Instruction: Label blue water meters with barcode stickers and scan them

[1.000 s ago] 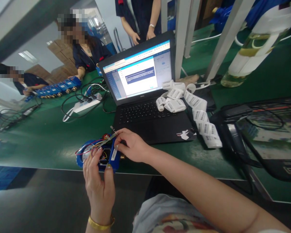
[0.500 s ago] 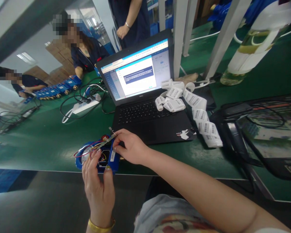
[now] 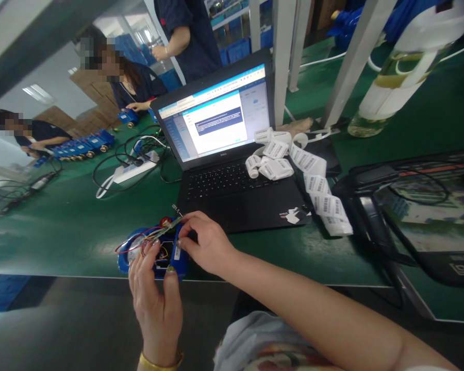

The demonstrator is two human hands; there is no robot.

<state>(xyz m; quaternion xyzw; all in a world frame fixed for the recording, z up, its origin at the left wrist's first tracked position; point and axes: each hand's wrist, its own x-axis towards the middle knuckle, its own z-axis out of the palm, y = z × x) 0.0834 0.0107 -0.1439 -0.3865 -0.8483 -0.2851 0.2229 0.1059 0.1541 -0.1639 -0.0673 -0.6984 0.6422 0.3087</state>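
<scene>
A blue meter-like device [image 3: 181,269] with an open casing lies at the table's near edge. Coloured wires and a thin circuit board [image 3: 169,226] stick out above it. My left hand [image 3: 156,293] rests on the device's near side, its thumb and fingers spread around the casing. My right hand [image 3: 204,242] is at the casing's right side, thumb and index finger pinched by the white barcode label [image 3: 177,251] on its edge. Behind the device stands an open laptop [image 3: 247,201], its screen lit.
Barcode label strips [image 3: 313,162] trail over the laptop and table. A power strip [image 3: 135,167] with cables lies left; a bottle [image 3: 394,98] and metal posts [image 3: 284,67] stand right. Beyond, people work beside a row of blue devices [image 3: 85,146].
The seated person across the table has moved one blue device apart from the row. The standing person has shifted left and raised a forearm. My hands have barely moved.
</scene>
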